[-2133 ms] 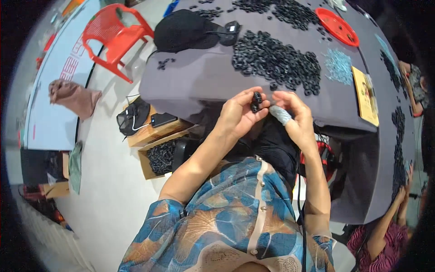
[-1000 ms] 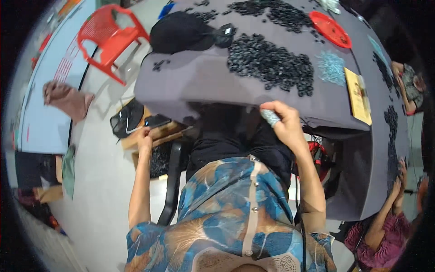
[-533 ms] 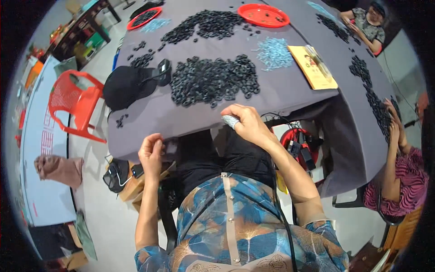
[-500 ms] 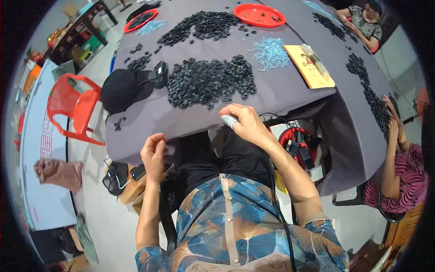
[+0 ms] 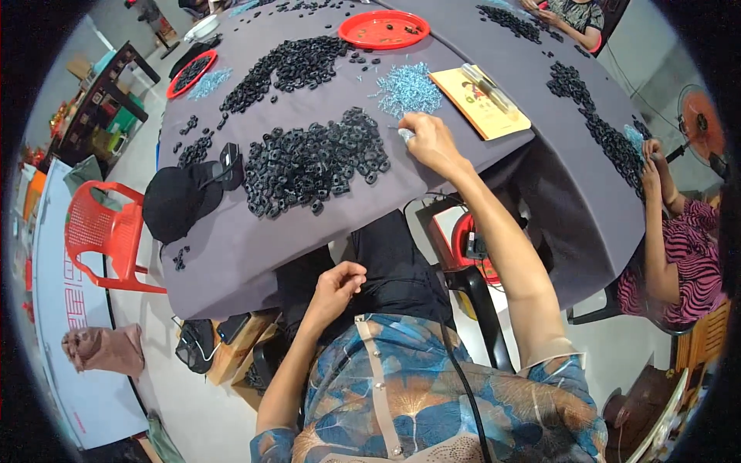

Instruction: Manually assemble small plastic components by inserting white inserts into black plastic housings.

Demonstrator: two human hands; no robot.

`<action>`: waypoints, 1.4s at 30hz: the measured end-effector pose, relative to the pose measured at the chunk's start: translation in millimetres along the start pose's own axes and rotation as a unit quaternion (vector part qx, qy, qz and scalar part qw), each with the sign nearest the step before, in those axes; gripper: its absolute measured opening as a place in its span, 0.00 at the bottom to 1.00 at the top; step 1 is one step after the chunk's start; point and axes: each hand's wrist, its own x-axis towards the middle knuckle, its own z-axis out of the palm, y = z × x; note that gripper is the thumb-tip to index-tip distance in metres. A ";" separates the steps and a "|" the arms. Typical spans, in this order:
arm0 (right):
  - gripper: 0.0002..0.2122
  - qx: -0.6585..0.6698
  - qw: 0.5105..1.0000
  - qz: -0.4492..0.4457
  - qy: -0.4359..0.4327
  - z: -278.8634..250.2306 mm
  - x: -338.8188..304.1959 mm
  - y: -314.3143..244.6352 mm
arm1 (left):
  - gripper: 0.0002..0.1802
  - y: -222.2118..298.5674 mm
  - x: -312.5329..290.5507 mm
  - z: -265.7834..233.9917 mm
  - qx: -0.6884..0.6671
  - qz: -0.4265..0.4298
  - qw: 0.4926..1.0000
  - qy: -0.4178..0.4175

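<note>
My right hand (image 5: 434, 144) reaches over the grey tabletop, just below a pile of small light-blue pieces (image 5: 409, 91). Its fingers are bent together, with a silvery-white wrap (image 5: 406, 135) on one; whatever lies between the tips is hidden. Over my lap, in front of the table edge, my left hand (image 5: 336, 292) is closed with thumb and fingertips together. If it holds anything, that is too small to make out. A wide heap of small black ring-like parts (image 5: 312, 166) lies left of my right hand.
A yellow booklet (image 5: 480, 104) with a clear pouch lies right of the blue pile. Farther back are more black parts (image 5: 289, 63) and a red tray (image 5: 384, 31). A black cap (image 5: 181, 197) sits at left. Co-workers' hands (image 5: 652, 166) are at the right edge.
My right hand has moved forward from the table edge toward the blue pieces. My left hand has shifted right over my lap. The whole view has turned somewhat.
</note>
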 end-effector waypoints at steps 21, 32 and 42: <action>0.06 -0.114 0.977 -0.118 0.134 47.0 12.6 27.6 | 0.08 -53.5 -6.5 -16.9 0.015 -0.090 0.996 0.017; 0.11 -0.049 0.983 -0.114 0.137 45.5 6.4 27.6 | 0.08 -59.9 -4.3 -16.5 0.046 -0.074 0.996 0.019; 0.13 -0.024 0.986 -0.045 0.160 46.4 7.1 30.8 | 0.09 -58.1 -5.1 -17.4 0.061 -0.078 0.995 0.018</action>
